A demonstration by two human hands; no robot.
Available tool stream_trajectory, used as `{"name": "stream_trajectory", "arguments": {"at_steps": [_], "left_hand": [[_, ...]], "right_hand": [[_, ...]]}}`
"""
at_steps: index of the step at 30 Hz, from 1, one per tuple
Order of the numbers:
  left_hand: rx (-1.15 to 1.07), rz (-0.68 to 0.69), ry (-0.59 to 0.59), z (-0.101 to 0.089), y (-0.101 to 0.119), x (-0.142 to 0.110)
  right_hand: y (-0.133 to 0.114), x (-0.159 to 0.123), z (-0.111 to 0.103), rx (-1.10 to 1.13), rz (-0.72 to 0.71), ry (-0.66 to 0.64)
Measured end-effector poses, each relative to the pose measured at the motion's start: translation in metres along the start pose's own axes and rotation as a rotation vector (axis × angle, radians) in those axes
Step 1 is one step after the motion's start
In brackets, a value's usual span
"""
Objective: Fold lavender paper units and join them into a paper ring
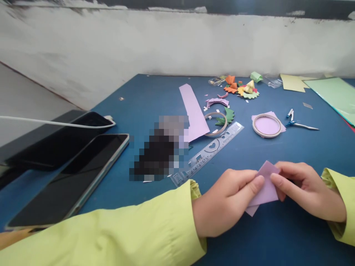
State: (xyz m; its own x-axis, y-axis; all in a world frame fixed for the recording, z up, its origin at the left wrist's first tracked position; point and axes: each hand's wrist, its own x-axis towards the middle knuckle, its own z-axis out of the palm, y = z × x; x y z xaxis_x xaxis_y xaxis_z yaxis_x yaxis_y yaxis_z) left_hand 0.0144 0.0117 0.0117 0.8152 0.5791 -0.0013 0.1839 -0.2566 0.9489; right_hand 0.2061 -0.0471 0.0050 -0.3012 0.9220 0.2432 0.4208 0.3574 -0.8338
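Observation:
A small folded piece of lilac paper (266,186) is held just above the blue table (291,155) between both hands. My left hand (227,201) pinches its left side with thumb and fingers closed. My right hand (307,192) pinches its right edge, index finger laid along the fold. Both arms wear yellow-green sleeves.
A clear stencil ruler (206,153) lies beyond the hands, with a lilac paper strip (194,112), two tape rings (266,125), a compass (298,123), coloured paper figures (241,89) and green and yellow sheets (332,94) farther back. Two dark tablets (74,173) lie at left with a white cable (55,123).

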Motion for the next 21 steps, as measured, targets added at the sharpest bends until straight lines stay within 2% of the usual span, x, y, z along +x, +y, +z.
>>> {"name": "stream_trajectory", "arguments": {"at_steps": [2,4,13,16,21], "left_hand": [[-0.115,-0.077,-0.031,-0.004,0.000,0.002],[-0.206,-0.135,-0.058,-0.006,-0.001,0.003],[-0.413,-0.190,-0.112,-0.010,-0.004,0.005],[-0.426,-0.214,-0.171,-0.012,-0.003,0.004],[-0.386,-0.227,-0.237,-0.014,-0.004,0.003]], "right_hand": [[-0.001,0.002,-0.003,0.057,0.006,-0.117],[-0.001,0.002,-0.004,0.112,0.005,-0.163],[0.007,0.000,-0.006,0.359,0.134,-0.148],[0.005,0.001,-0.007,0.391,0.175,-0.178],[0.004,0.003,-0.005,0.415,0.158,-0.228]]}}
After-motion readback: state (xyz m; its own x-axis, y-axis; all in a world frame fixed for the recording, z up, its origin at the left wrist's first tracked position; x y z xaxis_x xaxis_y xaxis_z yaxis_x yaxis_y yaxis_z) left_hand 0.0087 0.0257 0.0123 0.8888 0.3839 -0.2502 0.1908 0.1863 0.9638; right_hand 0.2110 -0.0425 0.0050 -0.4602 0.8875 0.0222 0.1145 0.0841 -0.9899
